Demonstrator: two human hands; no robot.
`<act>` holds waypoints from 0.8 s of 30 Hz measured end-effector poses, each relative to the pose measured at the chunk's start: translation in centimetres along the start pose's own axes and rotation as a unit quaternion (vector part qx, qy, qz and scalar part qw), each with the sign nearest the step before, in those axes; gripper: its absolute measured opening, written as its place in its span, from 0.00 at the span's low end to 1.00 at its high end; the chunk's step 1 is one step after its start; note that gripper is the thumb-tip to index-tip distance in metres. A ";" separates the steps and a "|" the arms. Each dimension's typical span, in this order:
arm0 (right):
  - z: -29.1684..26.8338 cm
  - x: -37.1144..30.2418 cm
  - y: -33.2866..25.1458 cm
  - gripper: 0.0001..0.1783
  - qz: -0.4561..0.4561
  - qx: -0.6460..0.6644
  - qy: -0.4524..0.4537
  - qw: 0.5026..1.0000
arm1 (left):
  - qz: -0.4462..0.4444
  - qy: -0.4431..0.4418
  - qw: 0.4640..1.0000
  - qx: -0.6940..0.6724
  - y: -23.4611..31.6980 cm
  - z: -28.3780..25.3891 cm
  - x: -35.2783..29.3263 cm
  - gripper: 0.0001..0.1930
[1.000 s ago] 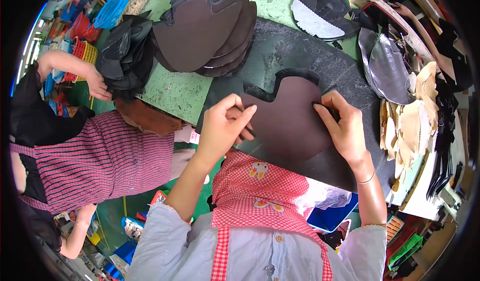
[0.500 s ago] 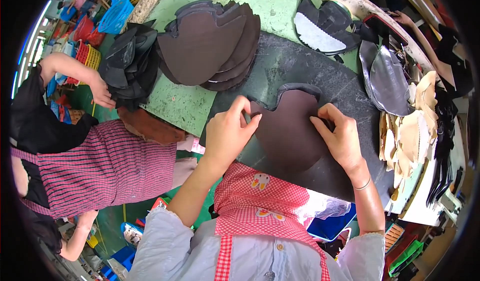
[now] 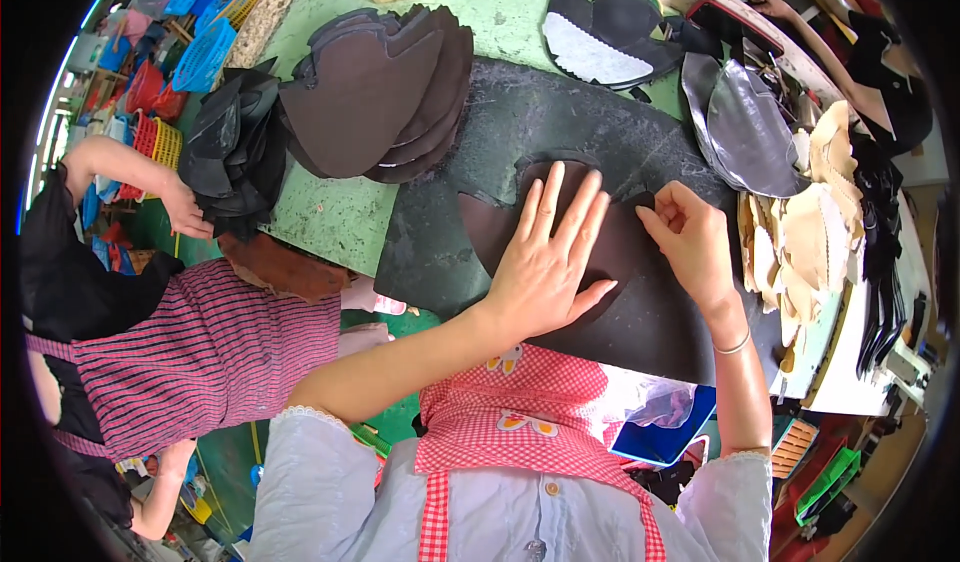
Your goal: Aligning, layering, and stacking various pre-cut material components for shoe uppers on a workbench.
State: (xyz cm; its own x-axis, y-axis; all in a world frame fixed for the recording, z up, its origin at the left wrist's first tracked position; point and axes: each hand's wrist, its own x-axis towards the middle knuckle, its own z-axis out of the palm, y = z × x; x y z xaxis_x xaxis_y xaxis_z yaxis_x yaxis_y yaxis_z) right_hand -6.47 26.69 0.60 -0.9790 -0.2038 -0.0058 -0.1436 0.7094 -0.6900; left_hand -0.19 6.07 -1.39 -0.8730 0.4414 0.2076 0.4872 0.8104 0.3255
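A dark brown, curved shoe-upper piece (image 3: 487, 230), leather-like, lies on the black mat (image 3: 430, 232) in front of me. My left hand (image 3: 550, 262) presses flat across its middle with the fingers stretched out, hiding much of it. At the piece's right edge, my right hand (image 3: 694, 237) is closed, thumb and forefinger pinching the upper corner. Beyond the mat to the left rests a stack of similar brown pieces (image 3: 360, 102).
Black cut pieces (image 3: 232, 147) are heaped at the left, beside a co-worker's hand (image 3: 186, 205). Black pieces with a white scalloped one (image 3: 590, 52) lie at the back. Glossy black pieces (image 3: 745, 132) and beige scalloped pieces (image 3: 800, 242) sit at the right.
My left hand has let go of the piece's left edge and moved right to lie flat on it. The right hand stays at the right edge, slightly higher. The whole view has shifted.
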 end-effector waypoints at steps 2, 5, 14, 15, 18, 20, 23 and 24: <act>-0.3 -0.1 0.3 0.10 0.012 -0.023 -0.001 1.000 | 0.102 -0.023 0.994 -0.017 0.1 0.6 -0.7 0.39; 0.4 -0.4 -0.1 0.12 -0.016 -0.064 0.058 0.996 | 0.229 -0.043 0.970 -0.070 -0.2 1.0 -2.5 0.31; 2.8 -4.2 -2.2 0.54 -0.224 -0.244 -0.082 0.940 | -0.043 -0.023 0.999 0.017 -3.8 -2.5 -3.9 0.47; 2.1 -2.9 -1.0 0.53 -0.205 -0.291 -0.035 0.934 | -0.047 -0.019 0.998 0.027 -4.0 -2.7 -4.4 0.47; 0.5 -1.9 0.2 0.51 -0.199 -0.244 0.079 0.946 | -0.029 -0.018 0.999 0.018 -4.5 -2.4 -4.6 0.43; 0.9 -4.4 -3.7 0.53 -0.300 -0.138 0.001 0.944 | -0.039 0.001 0.999 0.006 -4.6 -2.4 -4.8 0.39; 5.0 -8.5 -4.3 0.54 -0.324 -0.181 -0.191 0.909 | -0.077 0.073 0.987 -0.118 -5.3 -2.8 -1.8 0.40; 5.1 -8.5 -4.2 0.54 -0.326 -0.173 -0.171 0.914 | -0.066 0.130 0.988 -0.060 -5.1 -3.5 -0.2 0.43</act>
State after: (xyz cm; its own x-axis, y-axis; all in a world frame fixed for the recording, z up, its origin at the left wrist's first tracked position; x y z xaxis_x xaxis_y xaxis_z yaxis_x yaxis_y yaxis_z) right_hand 3.23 22.04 -0.16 -0.5755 -0.8158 0.0577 -0.7747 0.5211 -0.3581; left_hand -2.40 0.52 0.13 -0.9005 0.2092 0.3813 0.3832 0.7962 0.4682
